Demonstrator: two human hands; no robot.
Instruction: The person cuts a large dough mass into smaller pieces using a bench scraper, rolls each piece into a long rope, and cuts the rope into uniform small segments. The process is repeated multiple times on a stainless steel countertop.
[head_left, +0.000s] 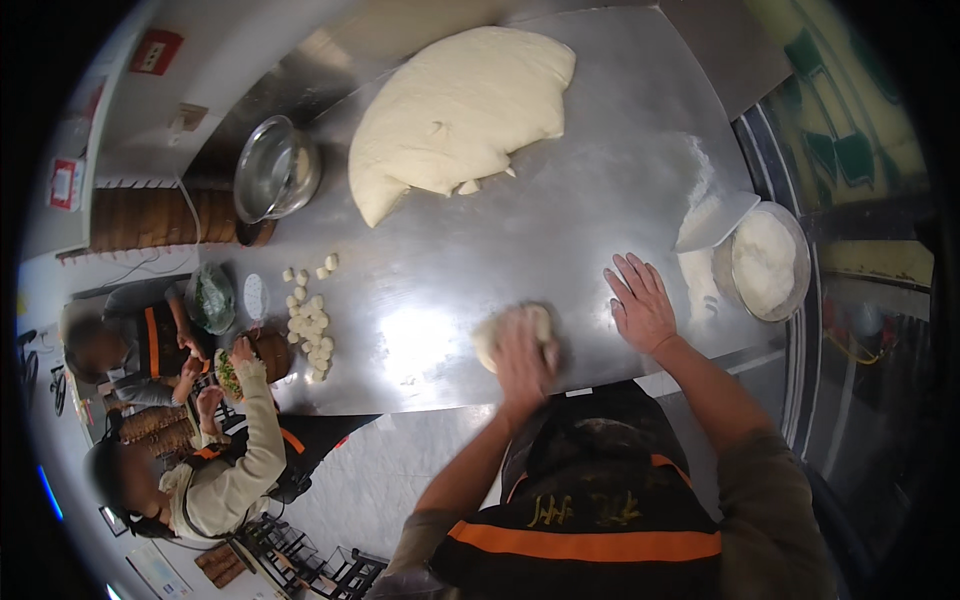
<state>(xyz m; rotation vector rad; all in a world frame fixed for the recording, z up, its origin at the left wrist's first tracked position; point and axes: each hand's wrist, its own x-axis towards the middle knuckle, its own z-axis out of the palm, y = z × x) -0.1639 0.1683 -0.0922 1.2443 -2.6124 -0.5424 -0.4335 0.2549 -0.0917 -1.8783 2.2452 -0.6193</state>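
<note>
My left hand (523, 360) is blurred and lies over a small lump of dough (491, 337) on the steel worktable (450, 247), close to its front edge. The fingers wrap across the top of the lump and hide much of it. Farther right, my right hand (643, 309) rests palm down on the metal, fingers spread, holding nothing. Beyond both hands spreads a large slab of pale dough (465, 97), its near edge ragged, with a small scrap (469, 187) beside it.
On the right, a bowl of flour (765, 262) stands beside a flat scraper (718, 222) and spilled flour. Several cut dough pieces (309, 322) lie left, near a metal bowl (276, 171). Two people (225, 487) work at the left end around a dish of filling (227, 373).
</note>
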